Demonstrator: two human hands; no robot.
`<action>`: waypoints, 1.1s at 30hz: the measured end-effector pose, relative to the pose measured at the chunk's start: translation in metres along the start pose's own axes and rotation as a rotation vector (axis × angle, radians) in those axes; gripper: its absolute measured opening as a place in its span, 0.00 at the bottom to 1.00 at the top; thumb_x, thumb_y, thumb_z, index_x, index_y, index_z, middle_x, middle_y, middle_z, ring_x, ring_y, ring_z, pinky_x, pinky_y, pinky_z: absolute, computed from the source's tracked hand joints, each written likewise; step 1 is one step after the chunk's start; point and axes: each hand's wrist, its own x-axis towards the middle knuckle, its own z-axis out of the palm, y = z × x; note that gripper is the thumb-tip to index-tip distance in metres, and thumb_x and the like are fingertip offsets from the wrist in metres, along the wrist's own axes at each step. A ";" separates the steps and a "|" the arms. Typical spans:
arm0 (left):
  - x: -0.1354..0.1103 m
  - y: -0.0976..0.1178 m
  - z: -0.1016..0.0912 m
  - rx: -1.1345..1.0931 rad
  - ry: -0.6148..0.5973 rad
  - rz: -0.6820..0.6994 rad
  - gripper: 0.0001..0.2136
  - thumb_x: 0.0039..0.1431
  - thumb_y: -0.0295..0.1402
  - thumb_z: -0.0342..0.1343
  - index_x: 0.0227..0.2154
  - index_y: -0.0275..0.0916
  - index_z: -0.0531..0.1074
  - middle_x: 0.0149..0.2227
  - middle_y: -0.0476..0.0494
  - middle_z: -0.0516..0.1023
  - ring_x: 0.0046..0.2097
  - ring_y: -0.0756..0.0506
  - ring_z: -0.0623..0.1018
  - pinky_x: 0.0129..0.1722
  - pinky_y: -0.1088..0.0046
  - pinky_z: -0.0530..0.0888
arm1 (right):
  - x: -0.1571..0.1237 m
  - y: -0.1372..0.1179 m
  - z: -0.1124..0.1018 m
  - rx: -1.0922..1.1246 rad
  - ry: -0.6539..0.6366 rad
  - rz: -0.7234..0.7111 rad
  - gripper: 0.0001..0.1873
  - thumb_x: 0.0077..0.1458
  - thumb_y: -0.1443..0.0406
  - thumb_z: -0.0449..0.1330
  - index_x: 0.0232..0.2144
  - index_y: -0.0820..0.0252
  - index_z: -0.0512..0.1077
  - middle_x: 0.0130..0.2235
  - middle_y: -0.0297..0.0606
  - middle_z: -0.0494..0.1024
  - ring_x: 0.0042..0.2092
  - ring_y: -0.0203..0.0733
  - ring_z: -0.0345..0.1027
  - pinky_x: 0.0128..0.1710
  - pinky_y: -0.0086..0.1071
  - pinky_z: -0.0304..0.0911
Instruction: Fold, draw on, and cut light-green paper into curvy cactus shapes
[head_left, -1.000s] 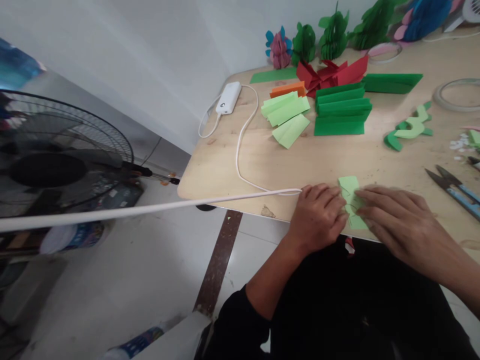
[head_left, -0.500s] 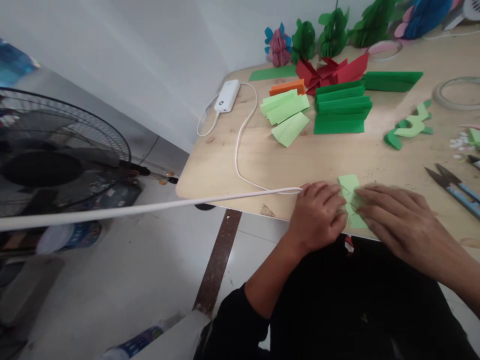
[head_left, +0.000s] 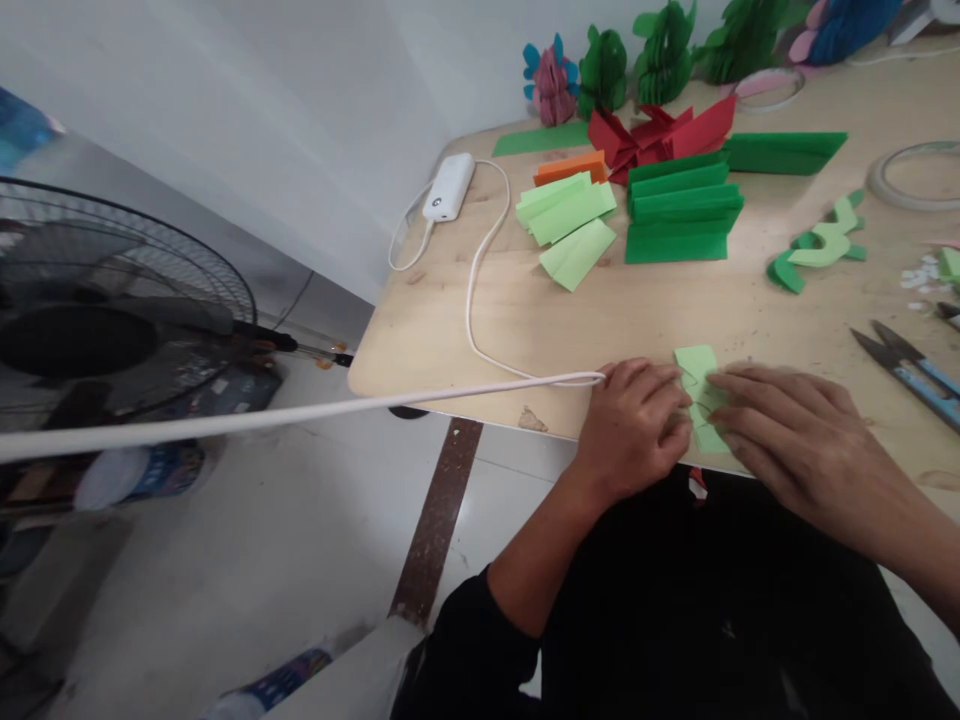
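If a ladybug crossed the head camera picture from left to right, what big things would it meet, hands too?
Black fan → white box with a cable → left hand → light green paper strip → right hand → blue-handled scissors.

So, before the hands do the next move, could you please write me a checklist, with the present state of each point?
1. Light green strip on the table: ok, close to the front edge.
2. Left hand in place: ok, fingers at the strip's left edge.
3. Right hand in place: ok, fingers over the strip's right part.
4. White cable well clear: not ok, its loop ends right by the left hand.
5. Scissors away from the fingers: ok, they lie apart, beyond the right hand.
6. Curved lines on the strip complete: cannot tell, fingers cover part.
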 end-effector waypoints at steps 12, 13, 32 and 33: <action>0.000 -0.001 0.001 0.033 -0.020 0.008 0.07 0.64 0.34 0.55 0.40 0.41 0.77 0.54 0.46 0.79 0.58 0.41 0.71 0.60 0.58 0.64 | 0.003 -0.003 0.001 -0.082 0.019 -0.057 0.07 0.63 0.67 0.56 0.44 0.56 0.71 0.53 0.49 0.79 0.55 0.57 0.71 0.48 0.49 0.63; 0.000 -0.001 0.001 0.025 -0.010 0.010 0.07 0.64 0.34 0.54 0.40 0.41 0.77 0.53 0.46 0.79 0.57 0.41 0.71 0.60 0.58 0.64 | 0.003 -0.003 0.001 -0.074 0.017 -0.053 0.07 0.63 0.66 0.56 0.44 0.56 0.71 0.53 0.48 0.80 0.55 0.57 0.71 0.48 0.49 0.62; -0.001 -0.001 0.000 0.039 -0.027 0.036 0.13 0.64 0.34 0.53 0.48 0.43 0.76 0.55 0.44 0.77 0.58 0.39 0.70 0.60 0.56 0.65 | 0.002 -0.003 0.000 -0.045 0.034 -0.027 0.07 0.62 0.66 0.57 0.43 0.55 0.73 0.52 0.47 0.80 0.54 0.58 0.73 0.47 0.51 0.64; -0.002 -0.001 0.000 0.038 -0.021 0.038 0.12 0.64 0.35 0.53 0.47 0.43 0.77 0.55 0.44 0.77 0.58 0.39 0.70 0.60 0.56 0.65 | 0.003 -0.003 0.000 -0.044 0.029 -0.025 0.07 0.62 0.66 0.57 0.43 0.55 0.73 0.53 0.47 0.80 0.54 0.58 0.73 0.47 0.51 0.64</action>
